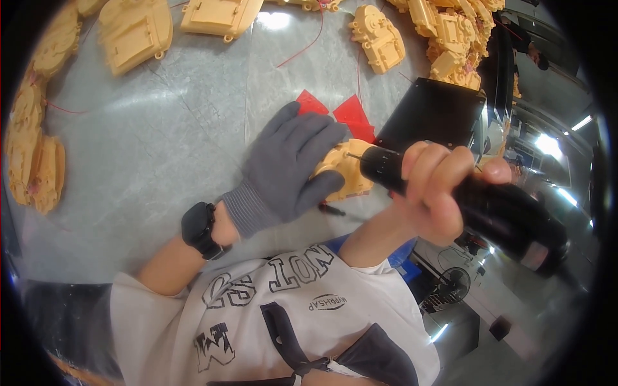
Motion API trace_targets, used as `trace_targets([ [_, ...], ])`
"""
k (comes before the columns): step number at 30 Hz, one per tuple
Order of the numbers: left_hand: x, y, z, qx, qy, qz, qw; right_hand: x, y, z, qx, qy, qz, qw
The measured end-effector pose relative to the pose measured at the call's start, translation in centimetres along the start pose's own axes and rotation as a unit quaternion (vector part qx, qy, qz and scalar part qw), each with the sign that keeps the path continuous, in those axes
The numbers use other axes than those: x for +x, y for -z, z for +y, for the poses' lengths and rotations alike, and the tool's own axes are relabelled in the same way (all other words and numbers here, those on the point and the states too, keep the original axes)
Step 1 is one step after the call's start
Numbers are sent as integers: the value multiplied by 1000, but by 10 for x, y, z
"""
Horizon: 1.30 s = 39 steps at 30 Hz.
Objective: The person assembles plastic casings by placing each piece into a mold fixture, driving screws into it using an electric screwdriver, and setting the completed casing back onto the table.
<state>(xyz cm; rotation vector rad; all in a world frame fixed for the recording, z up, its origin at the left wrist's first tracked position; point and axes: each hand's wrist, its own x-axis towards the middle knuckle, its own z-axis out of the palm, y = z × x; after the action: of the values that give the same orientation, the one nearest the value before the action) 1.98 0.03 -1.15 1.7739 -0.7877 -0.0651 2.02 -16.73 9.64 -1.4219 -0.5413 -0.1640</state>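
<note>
My left hand [290, 161], in a grey knit glove, is closed on a yellow moulded plastic part [353, 179], its thumb along the near side and its fingers over the far side. My bare right hand [438, 186] is wrapped round a black electric screwdriver [508, 215]. The tool lies nearly level, and its thin bit points left at the top of the yellow part. I cannot tell whether the bit sits in a screw. Red angular pieces [354, 118] stand just beyond the part, partly hidden by my glove.
A black box-like panel [428, 116] stands to the right of the red pieces. Yellow housings [135, 32] line the left and far sides of the grey table [154, 135], some with thin red wires. A heap of yellow housings [454, 38] lies far right. One housing [378, 40] lies apart.
</note>
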Motion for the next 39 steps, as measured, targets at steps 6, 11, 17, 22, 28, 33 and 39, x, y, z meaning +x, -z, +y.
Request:
trace_targets([
  [6, 0, 0, 0, -1, 1, 1, 1000, -2, -5, 1, -2, 10, 38, 999],
  [11, -1, 0, 1, 7, 0, 2, 1000, -4, -9, 2, 1, 22, 66, 998],
  [17, -1, -1, 1, 5, -7, 2, 1000, -4, -13, 2, -12, 24, 96, 995],
  [22, -2, -2, -1, 4, -7, 7, 1000, -7, -12, 5, 6, 25, 101, 995],
  [28, -1, 0, -1, 12, -5, 1, 1000, -4, -10, 5, -12, 25, 73, 997],
  [33, -5, -3, 4, 34, 7, 41, 999, -10, -16, 2, -12, 38, 129, 991],
  [39, -7, -5, 9, 82, 44, 55, 994, -40, 1, -27, 37, 70, 360, 929],
])
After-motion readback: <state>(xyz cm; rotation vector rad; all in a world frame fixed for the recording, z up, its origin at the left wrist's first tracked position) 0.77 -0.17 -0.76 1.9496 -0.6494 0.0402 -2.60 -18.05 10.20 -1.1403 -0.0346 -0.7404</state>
